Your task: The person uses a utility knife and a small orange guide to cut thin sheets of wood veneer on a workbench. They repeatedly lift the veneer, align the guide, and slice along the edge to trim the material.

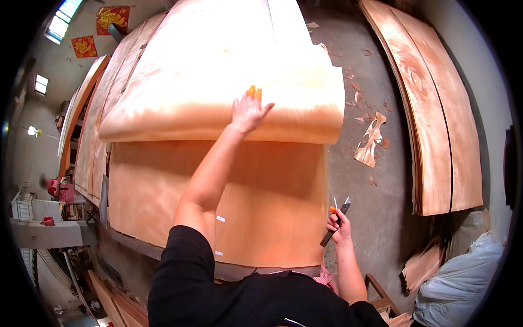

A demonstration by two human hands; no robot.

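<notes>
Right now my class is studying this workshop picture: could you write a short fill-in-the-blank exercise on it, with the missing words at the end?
1. The dark-handled cutter is in the person's ____ hand.
2. The left hand lies on the curled-over wood sheet, and its finger coverings are coloured ____.
3. The flat wood sheet bears ____ small white labels.
4. The person's left sleeve is ____.

Missing words: right; orange; two; black.

L hand (250, 113) rested on curled-over wood sheet (190, 111). R hand (341, 231) held dark knife (327, 238) nr sheet's R edge.
</notes>
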